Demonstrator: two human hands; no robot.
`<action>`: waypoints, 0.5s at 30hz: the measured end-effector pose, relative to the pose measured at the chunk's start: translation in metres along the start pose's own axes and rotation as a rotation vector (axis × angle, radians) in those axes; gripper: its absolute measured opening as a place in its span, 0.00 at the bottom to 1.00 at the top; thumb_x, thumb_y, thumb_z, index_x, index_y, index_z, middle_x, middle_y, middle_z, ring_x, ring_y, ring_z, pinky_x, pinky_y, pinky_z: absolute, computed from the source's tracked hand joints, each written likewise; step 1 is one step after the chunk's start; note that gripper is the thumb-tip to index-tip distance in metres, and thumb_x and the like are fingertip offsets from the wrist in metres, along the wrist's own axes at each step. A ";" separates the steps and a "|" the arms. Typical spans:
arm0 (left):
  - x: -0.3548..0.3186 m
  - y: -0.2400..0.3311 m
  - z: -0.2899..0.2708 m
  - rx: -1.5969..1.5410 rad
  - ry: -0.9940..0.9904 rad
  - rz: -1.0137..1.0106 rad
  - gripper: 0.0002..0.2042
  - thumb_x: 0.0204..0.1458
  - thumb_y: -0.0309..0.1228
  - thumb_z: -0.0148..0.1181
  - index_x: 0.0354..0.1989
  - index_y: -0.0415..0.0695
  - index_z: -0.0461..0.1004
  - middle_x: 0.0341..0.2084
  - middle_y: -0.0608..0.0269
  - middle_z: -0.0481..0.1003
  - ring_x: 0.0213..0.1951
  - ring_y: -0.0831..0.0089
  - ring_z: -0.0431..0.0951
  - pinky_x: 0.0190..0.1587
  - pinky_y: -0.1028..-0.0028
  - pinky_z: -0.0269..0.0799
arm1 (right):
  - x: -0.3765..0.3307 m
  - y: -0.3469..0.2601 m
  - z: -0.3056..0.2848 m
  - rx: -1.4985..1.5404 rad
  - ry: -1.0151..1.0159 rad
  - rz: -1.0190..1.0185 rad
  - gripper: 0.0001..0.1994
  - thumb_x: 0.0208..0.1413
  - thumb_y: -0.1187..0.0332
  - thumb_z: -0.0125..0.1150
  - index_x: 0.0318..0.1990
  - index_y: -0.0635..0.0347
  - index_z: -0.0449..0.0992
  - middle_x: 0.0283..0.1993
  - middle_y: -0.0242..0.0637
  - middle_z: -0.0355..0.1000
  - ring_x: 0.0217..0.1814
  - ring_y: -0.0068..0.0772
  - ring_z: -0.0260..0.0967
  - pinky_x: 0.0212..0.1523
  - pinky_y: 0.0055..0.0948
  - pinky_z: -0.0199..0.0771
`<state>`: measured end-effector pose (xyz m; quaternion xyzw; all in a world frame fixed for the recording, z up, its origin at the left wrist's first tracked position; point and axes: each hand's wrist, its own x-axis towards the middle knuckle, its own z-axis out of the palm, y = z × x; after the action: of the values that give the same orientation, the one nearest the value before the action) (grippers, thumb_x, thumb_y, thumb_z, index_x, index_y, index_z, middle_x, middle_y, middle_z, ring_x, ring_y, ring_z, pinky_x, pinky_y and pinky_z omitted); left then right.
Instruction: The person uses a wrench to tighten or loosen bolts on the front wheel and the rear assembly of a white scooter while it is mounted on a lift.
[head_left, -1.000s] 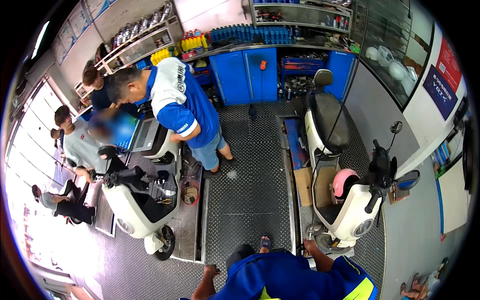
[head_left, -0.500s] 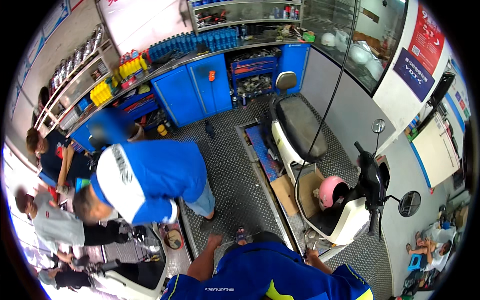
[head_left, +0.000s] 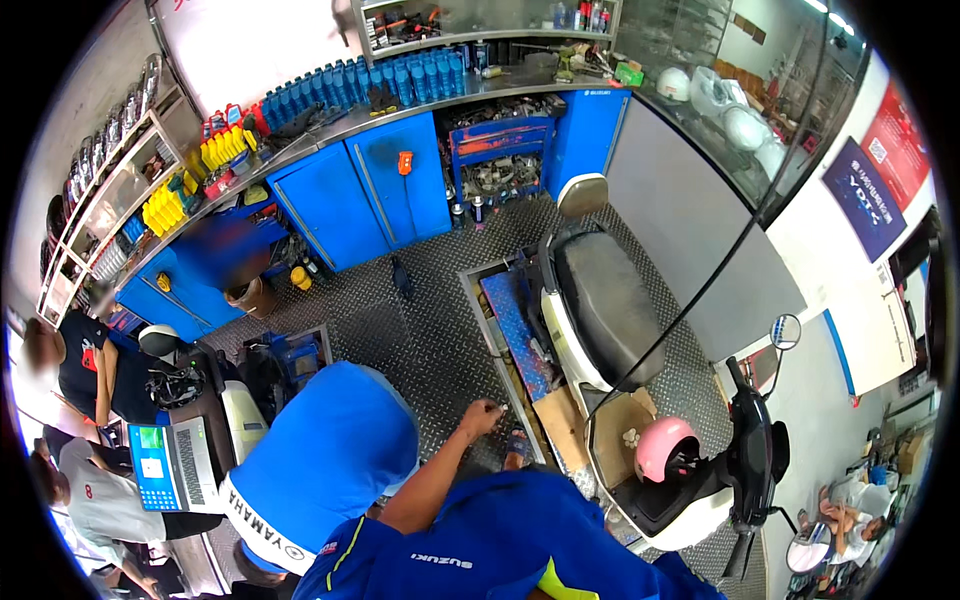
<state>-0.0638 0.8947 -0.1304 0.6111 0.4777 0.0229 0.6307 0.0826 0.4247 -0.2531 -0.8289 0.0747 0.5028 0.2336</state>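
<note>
My left hand (head_left: 482, 417) reaches forward over the patterned metal floor, its fingers drawn together around a small pale thing too small to make out. Below it shows a sandalled foot (head_left: 516, 448). My right hand is hidden behind my blue shirt (head_left: 500, 540). To the right of my left hand stands a white scooter (head_left: 688, 522) with a dark seat (head_left: 608, 300). A pink helmet (head_left: 662, 447) rests on the scooter's footboard area, near brown cardboard (head_left: 565, 425).
A co-worker in a blue shirt (head_left: 330, 440) bends close on my left, beside an open laptop (head_left: 170, 465) and another scooter (head_left: 243, 418). Blue cabinets (head_left: 395, 185) with bottles (head_left: 370, 85) on top line the back. A thin dark cable (head_left: 700, 295) crosses the view.
My left hand has moved up and right, away from my body. My right hand has gone out of sight. The co-worker has bent lower, and the laptop has come into fuller view.
</note>
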 end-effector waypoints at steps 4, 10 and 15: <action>0.046 0.041 -0.042 -0.195 0.133 0.022 0.16 0.59 0.36 0.62 0.46 0.33 0.76 0.30 0.57 0.79 0.25 0.71 0.78 0.27 0.71 0.75 | 0.030 -0.090 -0.020 0.031 0.020 -0.006 0.15 0.61 0.56 0.51 0.37 0.57 0.76 0.31 0.41 0.74 0.26 0.40 0.71 0.25 0.43 0.70; 0.121 0.078 -0.130 -0.542 0.327 -0.001 0.12 0.59 0.34 0.63 0.41 0.36 0.77 0.26 0.60 0.78 0.23 0.72 0.77 0.25 0.71 0.76 | 0.062 -0.227 -0.038 0.022 0.059 -0.036 0.14 0.61 0.57 0.51 0.36 0.58 0.76 0.31 0.41 0.74 0.26 0.40 0.72 0.25 0.43 0.71; 0.202 0.085 -0.206 -0.588 0.421 -0.050 0.11 0.59 0.33 0.61 0.38 0.36 0.76 0.26 0.61 0.77 0.22 0.73 0.76 0.24 0.71 0.75 | 0.073 -0.334 -0.064 -0.013 0.170 -0.033 0.13 0.60 0.58 0.52 0.36 0.58 0.76 0.30 0.41 0.74 0.26 0.40 0.72 0.25 0.43 0.71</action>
<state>-0.0371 1.1940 -0.1370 0.3738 0.5848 0.2691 0.6677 0.2886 0.6969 -0.1878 -0.8711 0.0774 0.4273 0.2294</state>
